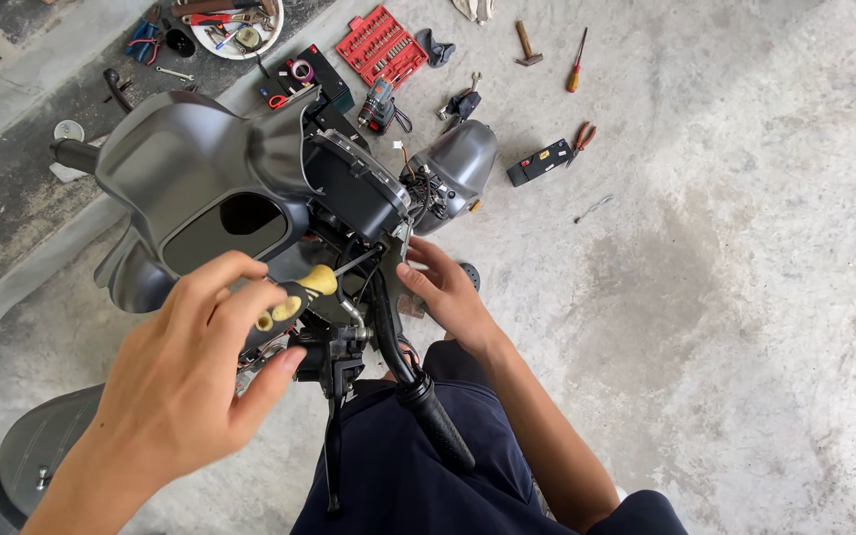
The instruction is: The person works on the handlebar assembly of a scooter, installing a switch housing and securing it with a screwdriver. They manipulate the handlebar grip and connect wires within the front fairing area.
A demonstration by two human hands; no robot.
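- My left hand [175, 381] wraps its grip around the screwdriver [301, 295], tip aimed under the dash [354, 188].
- My right hand [448, 292] pinches a part beside the handlebar [418, 391].
- Farther off, a socket set [381, 45] lies on the floor [725, 248].

left hand [185, 372] closed grip, right hand [443, 292] fingers curled

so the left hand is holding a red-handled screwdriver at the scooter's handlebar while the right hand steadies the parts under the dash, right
Not quite: the head view shows the screwdriver in the left hand has a yellow and black handle, not red. The rest holds: it works at the scooter's handlebar while the right hand steadies the parts under the dash.
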